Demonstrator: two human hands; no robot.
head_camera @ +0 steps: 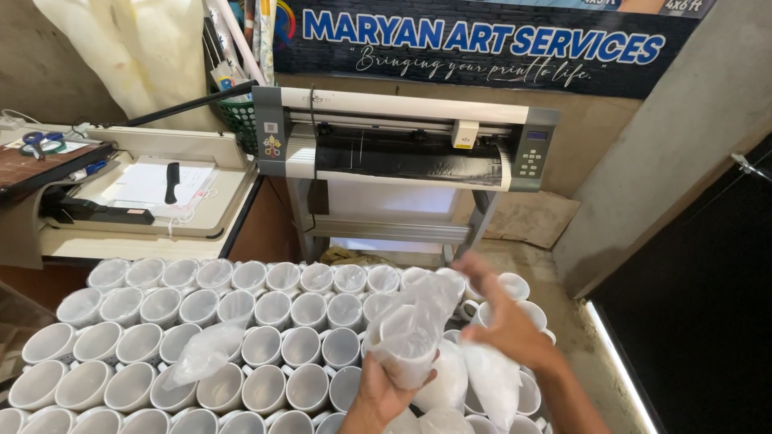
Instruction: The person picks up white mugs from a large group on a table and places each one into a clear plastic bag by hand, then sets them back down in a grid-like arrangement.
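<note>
White mug in a clear plastic bag (408, 337), held up just above the packed rows of mugs, lower centre-right of the view. Its long axis runs roughly upright, tilted a bit to the right, open mouth up and toward the camera, with bag film bunched over the top.

Left hand (384, 392) comes up from below, grip clenched around the lower body of the mug through the bag. It carries the weight.

Right hand (505, 315) is just to the right of and slightly above the mug, motion-blurred, fingers spread and loosely on the loose bag film at the top right. Cannot tell if it actually pinches the plastic or only brushes it. It is the hand nearer the bag opening; the left is nearer the base.

Just below and right of the held mug: more bagged mugs (492, 378), lying on the others.

Left of it: a loose bag (207, 352) draped across the rows of white mugs (265, 345), all standing mouth-up and touching each other; the far rows have plastic in them.

Beyond: a wide cutting machine on a stand (402, 141), and a paper trimmer (153, 189) on the desk (112, 243) at left.
</note>
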